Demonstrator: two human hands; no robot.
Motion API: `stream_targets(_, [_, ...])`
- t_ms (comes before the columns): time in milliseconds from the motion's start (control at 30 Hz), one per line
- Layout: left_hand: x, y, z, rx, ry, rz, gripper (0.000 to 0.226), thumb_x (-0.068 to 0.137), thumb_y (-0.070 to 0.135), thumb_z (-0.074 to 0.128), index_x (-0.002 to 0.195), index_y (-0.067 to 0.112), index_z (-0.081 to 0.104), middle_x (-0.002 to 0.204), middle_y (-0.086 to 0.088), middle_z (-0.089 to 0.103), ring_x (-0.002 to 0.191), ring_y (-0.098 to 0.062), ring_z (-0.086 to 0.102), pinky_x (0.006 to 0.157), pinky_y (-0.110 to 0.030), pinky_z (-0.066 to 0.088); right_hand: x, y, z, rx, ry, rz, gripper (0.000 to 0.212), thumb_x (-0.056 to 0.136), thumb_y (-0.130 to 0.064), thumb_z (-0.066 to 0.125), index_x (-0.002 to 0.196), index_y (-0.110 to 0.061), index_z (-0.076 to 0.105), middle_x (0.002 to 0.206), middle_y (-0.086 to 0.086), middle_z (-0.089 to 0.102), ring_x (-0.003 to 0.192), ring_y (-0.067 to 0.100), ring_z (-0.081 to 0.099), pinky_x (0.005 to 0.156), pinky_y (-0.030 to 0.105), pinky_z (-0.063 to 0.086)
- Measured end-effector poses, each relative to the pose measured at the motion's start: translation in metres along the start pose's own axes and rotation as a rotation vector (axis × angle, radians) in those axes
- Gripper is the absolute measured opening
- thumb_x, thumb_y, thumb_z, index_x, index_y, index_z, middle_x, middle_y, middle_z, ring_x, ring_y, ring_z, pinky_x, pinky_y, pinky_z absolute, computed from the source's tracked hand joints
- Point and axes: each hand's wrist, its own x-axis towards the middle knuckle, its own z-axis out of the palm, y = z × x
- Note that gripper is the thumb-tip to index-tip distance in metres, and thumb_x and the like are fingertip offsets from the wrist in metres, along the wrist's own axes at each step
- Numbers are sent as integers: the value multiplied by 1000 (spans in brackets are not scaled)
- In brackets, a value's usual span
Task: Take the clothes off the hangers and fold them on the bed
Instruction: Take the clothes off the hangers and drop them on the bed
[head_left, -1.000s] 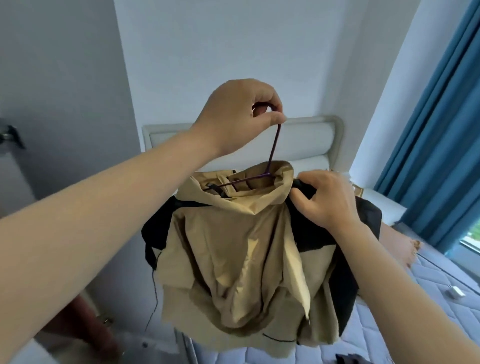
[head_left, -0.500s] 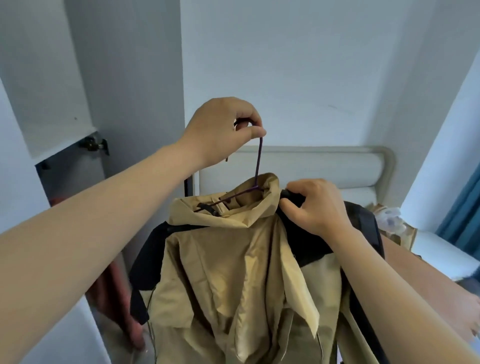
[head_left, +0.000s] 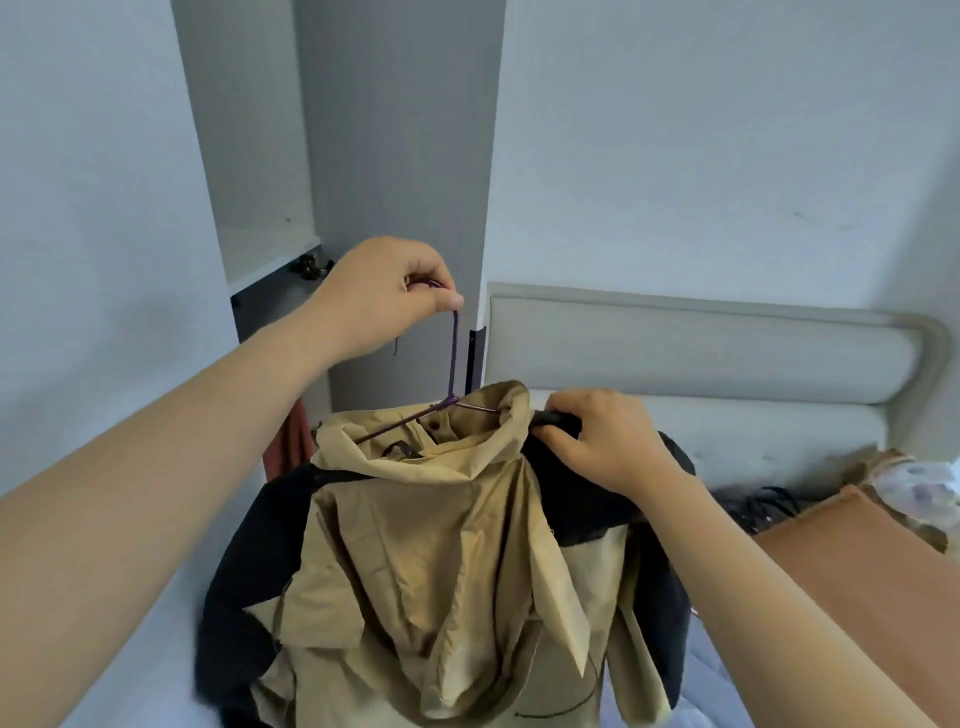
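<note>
A tan and black hooded jacket (head_left: 441, 561) hangs in the air in front of me on a thin purple hanger (head_left: 455, 358). My left hand (head_left: 382, 293) holds the hanger's hook from above, fingers curled round it. My right hand (head_left: 605, 441) grips the black right shoulder of the jacket just beside the tan collar. The hanger's arms run inside the collar and are mostly hidden by the cloth. The bed (head_left: 696, 654) shows only as a strip of blue quilt at the lower right, behind the jacket.
A padded grey headboard (head_left: 701, 348) stands behind the jacket. To the left is an open wardrobe (head_left: 270, 249) with a shelf and a reddish garment (head_left: 291, 441) hanging inside. An orange-brown pillow (head_left: 810, 525), black cables and a plastic bag lie at the right.
My view has swung left, from the curtain side toward the wardrobe. Both hands keep their holds on the hook and the jacket shoulder, and the jacket stays on the hanger.
</note>
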Motion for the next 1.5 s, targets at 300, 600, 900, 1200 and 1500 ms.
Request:
stream_targets(300, [-28,-61,29,-23,-53,-108,11,86,29,66,80,20,69,79,2,64,76,-14,58,70,-32,46,36,-49,72,270,-367,14,23,91,-38,56,101,-18,62,86,-1,66,79,18,60,75,43,52])
stream_targets(600, [-37,-124,51,-79,-53,-202,12,87,31,66,75,33,64,77,15,63,74,-5,58,62,-19,41,38,-40,127,346,-361,87,18,98,-35,48,99,-26,64,88,-12,66,81,8,60,76,36,52])
stream_targets(900, [-36,-175,87,-40,-24,-296,9,89,27,63,92,26,71,88,12,59,71,2,52,60,-10,32,53,-26,181,179,-323,114,38,97,-44,48,63,-34,36,58,-14,47,56,1,44,50,23,28])
stream_targets(1200, [-49,-224,121,98,36,-493,33,89,16,62,123,15,60,100,7,54,71,-6,55,78,-26,48,90,-22,234,239,-317,241,21,97,-48,47,85,-33,56,73,-13,59,71,10,56,59,29,43])
stream_targets(1500, [-88,-258,150,148,-229,-632,39,97,17,47,135,10,51,129,-6,54,114,-23,54,97,-32,42,136,-27,261,322,-290,266,30,96,-45,49,70,-32,51,66,-12,56,68,15,56,54,28,36])
